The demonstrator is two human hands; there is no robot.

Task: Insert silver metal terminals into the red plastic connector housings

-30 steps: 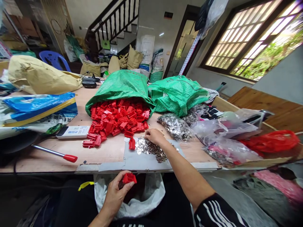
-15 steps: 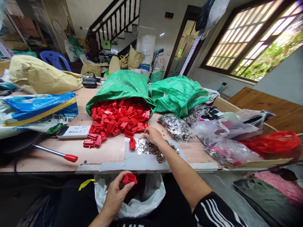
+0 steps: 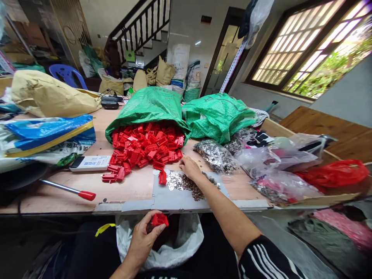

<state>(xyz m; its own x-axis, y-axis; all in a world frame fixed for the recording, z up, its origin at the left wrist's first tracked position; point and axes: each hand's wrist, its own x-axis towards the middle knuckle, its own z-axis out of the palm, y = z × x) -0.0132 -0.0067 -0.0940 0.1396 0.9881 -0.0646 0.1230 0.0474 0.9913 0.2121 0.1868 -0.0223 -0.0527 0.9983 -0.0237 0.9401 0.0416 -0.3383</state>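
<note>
My left hand grips a small red plastic box-shaped part between thumb and fingers, just above a white sack below the table's front edge. On the table, my right hand rests at the far edge of a pile of small flat metal pieces. Its fingers are drawn together; whatever sits at the tips is too small to name. The pile lies on a grey sheet. A single red part stands at the left of the pile. Many more red parts spill from a green sack.
Another green sack and a clear bag of metal pieces lie to the right, beside more plastic bags. On the left are a white box-like device, a red-tipped lever and a blue-and-white bag.
My right hand has shifted slightly to the right at the back of the metal pile. My left hand keeps the red part in nearly the same place.
</note>
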